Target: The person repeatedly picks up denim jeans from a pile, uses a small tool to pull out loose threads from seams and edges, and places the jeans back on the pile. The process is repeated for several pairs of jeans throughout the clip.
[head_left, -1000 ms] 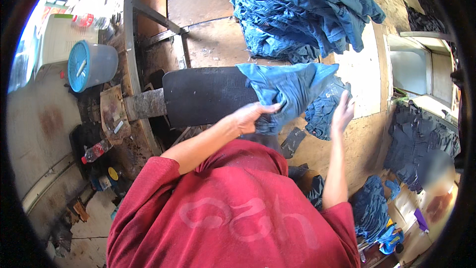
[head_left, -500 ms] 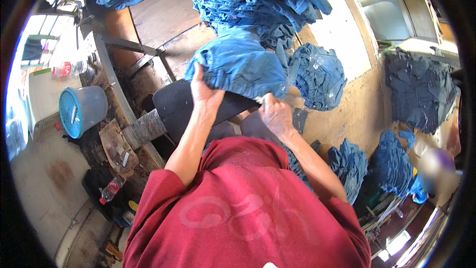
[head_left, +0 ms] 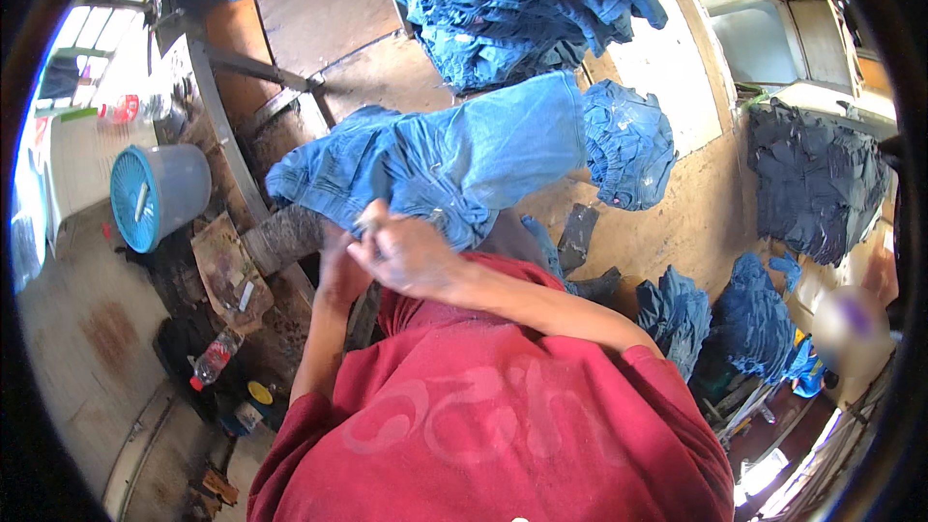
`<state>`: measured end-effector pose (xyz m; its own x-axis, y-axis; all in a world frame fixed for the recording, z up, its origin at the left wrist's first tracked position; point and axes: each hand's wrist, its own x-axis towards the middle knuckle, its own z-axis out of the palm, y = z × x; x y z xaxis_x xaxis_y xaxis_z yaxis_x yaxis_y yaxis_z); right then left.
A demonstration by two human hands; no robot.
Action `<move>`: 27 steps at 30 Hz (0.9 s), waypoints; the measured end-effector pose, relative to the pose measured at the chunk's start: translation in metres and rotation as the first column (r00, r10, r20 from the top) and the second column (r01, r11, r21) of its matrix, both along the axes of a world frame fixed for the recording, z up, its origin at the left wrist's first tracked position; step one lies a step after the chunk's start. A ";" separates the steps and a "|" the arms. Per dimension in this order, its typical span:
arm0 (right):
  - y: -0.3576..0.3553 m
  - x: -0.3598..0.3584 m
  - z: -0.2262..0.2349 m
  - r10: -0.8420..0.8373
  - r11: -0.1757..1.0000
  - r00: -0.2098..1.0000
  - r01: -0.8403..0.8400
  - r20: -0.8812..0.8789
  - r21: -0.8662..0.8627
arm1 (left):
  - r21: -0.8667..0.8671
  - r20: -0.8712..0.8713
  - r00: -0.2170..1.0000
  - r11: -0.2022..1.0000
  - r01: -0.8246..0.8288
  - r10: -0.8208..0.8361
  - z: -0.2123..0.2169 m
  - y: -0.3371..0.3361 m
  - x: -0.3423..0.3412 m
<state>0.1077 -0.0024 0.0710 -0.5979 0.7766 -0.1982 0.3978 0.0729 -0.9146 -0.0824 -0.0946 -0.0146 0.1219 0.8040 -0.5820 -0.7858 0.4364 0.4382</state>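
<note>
A pair of blue denim trousers [head_left: 512, 140] lies crosswise in front of me, one leg stretched out to the right and the bunched part to the left. My left hand [head_left: 340, 269] is at the near edge of the bunched part, closed on the cloth, its fingers partly hidden by the garment and the other hand. Crossing over to the left, my right hand [head_left: 411, 253] presses close beside it. Its fingers pinch a small pale thing too blurred to name, against the denim.
A tall pile of blue denim garments [head_left: 522, 10] rises ahead. A smaller denim stack [head_left: 628, 145] and a dark stack [head_left: 812, 179] lie to the right. On the left are a bucket with a blue lid [head_left: 135, 198], a metal frame [head_left: 227, 135] and a plastic bottle [head_left: 217, 358].
The trousers have swung left and now lie spread crosswise, covering the black board. My right hand has moved left across my body to meet my left hand, which has come lower.
</note>
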 end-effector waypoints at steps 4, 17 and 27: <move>0.038 0.096 -0.017 -0.284 0.941 0.956 0.263 0.076 0.213 | -0.077 -0.528 0.784 0.938 0.339 -0.326 -0.011 -0.032 -0.021; 0.043 0.196 -0.095 -0.637 0.770 0.570 0.442 0.519 0.460 | 0.046 -0.884 0.358 0.707 0.705 -0.299 0.023 0.262 0.027; 0.051 0.210 -0.101 -0.753 0.654 0.562 0.698 0.342 0.292 | -0.350 -0.530 0.018 0.237 0.906 -0.848 -0.074 0.328 0.100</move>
